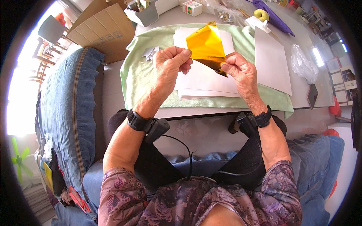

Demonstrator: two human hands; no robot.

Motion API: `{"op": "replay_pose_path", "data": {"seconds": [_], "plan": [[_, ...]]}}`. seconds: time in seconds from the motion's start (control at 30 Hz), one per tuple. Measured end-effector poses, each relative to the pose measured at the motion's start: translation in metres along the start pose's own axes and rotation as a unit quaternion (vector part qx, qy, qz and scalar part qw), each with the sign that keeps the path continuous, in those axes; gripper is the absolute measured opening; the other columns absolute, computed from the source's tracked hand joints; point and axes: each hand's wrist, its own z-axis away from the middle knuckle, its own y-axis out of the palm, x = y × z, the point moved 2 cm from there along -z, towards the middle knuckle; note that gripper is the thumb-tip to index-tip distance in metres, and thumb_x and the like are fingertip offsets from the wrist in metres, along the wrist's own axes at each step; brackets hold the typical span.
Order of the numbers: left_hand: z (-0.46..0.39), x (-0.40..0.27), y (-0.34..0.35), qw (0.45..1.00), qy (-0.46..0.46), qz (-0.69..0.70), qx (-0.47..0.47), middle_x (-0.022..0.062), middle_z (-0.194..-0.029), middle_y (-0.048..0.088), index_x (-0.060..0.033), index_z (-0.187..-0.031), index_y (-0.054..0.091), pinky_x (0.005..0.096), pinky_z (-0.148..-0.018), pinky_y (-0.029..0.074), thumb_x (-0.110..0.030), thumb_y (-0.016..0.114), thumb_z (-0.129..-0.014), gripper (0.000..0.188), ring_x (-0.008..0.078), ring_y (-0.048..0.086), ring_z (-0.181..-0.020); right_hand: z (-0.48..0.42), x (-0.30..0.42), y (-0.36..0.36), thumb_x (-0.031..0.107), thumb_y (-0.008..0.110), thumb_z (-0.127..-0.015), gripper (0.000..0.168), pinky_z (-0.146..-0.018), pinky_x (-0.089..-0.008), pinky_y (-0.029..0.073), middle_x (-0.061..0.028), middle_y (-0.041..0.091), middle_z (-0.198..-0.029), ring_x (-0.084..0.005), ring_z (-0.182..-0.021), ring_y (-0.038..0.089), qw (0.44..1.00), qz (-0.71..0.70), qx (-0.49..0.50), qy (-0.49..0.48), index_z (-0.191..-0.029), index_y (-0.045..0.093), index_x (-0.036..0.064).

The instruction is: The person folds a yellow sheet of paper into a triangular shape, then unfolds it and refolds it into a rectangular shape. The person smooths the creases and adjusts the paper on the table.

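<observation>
A sheet of shiny gold foil paper (206, 45), creased and partly folded, is held up between both hands. My left hand (173, 60) pinches its left corner between thumb and fingers. At the lower right edge, my right hand (239, 67) grips the foil the same way. Under it lies a stack of white paper (203, 82) on a light green towel (141, 76). Small silvery-grey scraps (150, 53) rest on the towel, left of the stack. Another white sheet (272, 62) lies to the right, partly over the towel.
On the table (302, 97) are a crumpled clear plastic bag (303, 63), a dark flat object (312, 96), a small box (192, 8), a yellow-green fruit (261, 15) and a purple umbrella-like item (273, 18). A cardboard box (104, 31) stands at the upper left, beyond a blue-covered sofa arm (68, 107).
</observation>
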Motion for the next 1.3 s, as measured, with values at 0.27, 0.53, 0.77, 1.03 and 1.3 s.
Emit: {"op": "replay_pose_path", "data": {"seconds": [0.27, 0.53, 0.77, 1.03, 1.3], "plan": [[-0.002, 0.002, -0.001, 1.000, -0.019, 0.010, 0.009, 0.0076, -0.072, 0.066, 0.0036, -0.091, 0.068, 0.0243, -0.054, 0.049, -0.016, 0.067, -0.093, 0.019, 0.0105, 0.059, -0.059, 0.000, -0.001, -0.001, 0.001, 0.070, -0.087, 0.014, -0.063, -0.0218, 0.041, 0.0026, 0.053, -0.078, -0.0057, -0.068, 0.047, 1.000, -0.006, 0.009, -0.024, -0.081, 0.057, 0.001], [-0.001, -0.001, 0.003, 1.000, -0.001, -0.022, 0.012, 0.0051, -0.072, 0.064, 0.0013, -0.091, 0.068, 0.0232, -0.056, 0.048, -0.017, 0.064, -0.096, 0.019, 0.0089, 0.056, -0.059, 0.000, 0.001, -0.004, 0.002, 0.071, -0.086, 0.014, -0.064, -0.0216, 0.042, 0.0019, 0.053, -0.079, -0.0062, -0.070, 0.048, 0.999, 0.028, 0.001, -0.028, -0.081, 0.058, 0.001], [-0.002, 0.002, 0.002, 0.999, 0.008, -0.019, 0.031, 0.0068, -0.074, 0.066, 0.0030, -0.092, 0.067, 0.0241, -0.055, 0.049, -0.014, 0.065, -0.094, 0.018, 0.0102, 0.059, -0.061, 0.000, -0.001, -0.005, 0.001, 0.071, -0.085, 0.015, -0.065, -0.0218, 0.043, 0.0014, 0.054, -0.079, -0.0066, -0.070, 0.049, 0.999, 0.026, 0.004, -0.035, -0.081, 0.057, 0.000], [-0.003, -0.006, -0.001, 0.997, 0.029, -0.065, 0.020, 0.0063, -0.075, 0.067, 0.0024, -0.094, 0.070, 0.0246, -0.059, 0.050, -0.020, 0.066, -0.095, 0.023, 0.0104, 0.059, -0.063, 0.000, 0.001, -0.008, 0.000, 0.071, -0.085, 0.015, -0.067, -0.0222, 0.045, 0.0000, 0.055, -0.081, -0.0075, -0.072, 0.051, 0.998, 0.034, 0.017, -0.042, -0.082, 0.057, 0.000], [-0.011, -0.010, -0.010, 0.995, 0.054, -0.082, -0.008, 0.0062, -0.075, 0.068, 0.0019, -0.094, 0.072, 0.0243, -0.060, 0.050, -0.020, 0.067, -0.094, 0.022, 0.0102, 0.059, -0.063, 0.000, 0.001, -0.008, 0.000, 0.071, -0.085, 0.014, -0.068, -0.0223, 0.047, -0.0012, 0.056, -0.082, -0.0083, -0.074, 0.054, 0.997, 0.043, 0.048, -0.041, -0.082, 0.058, -0.001]]}}
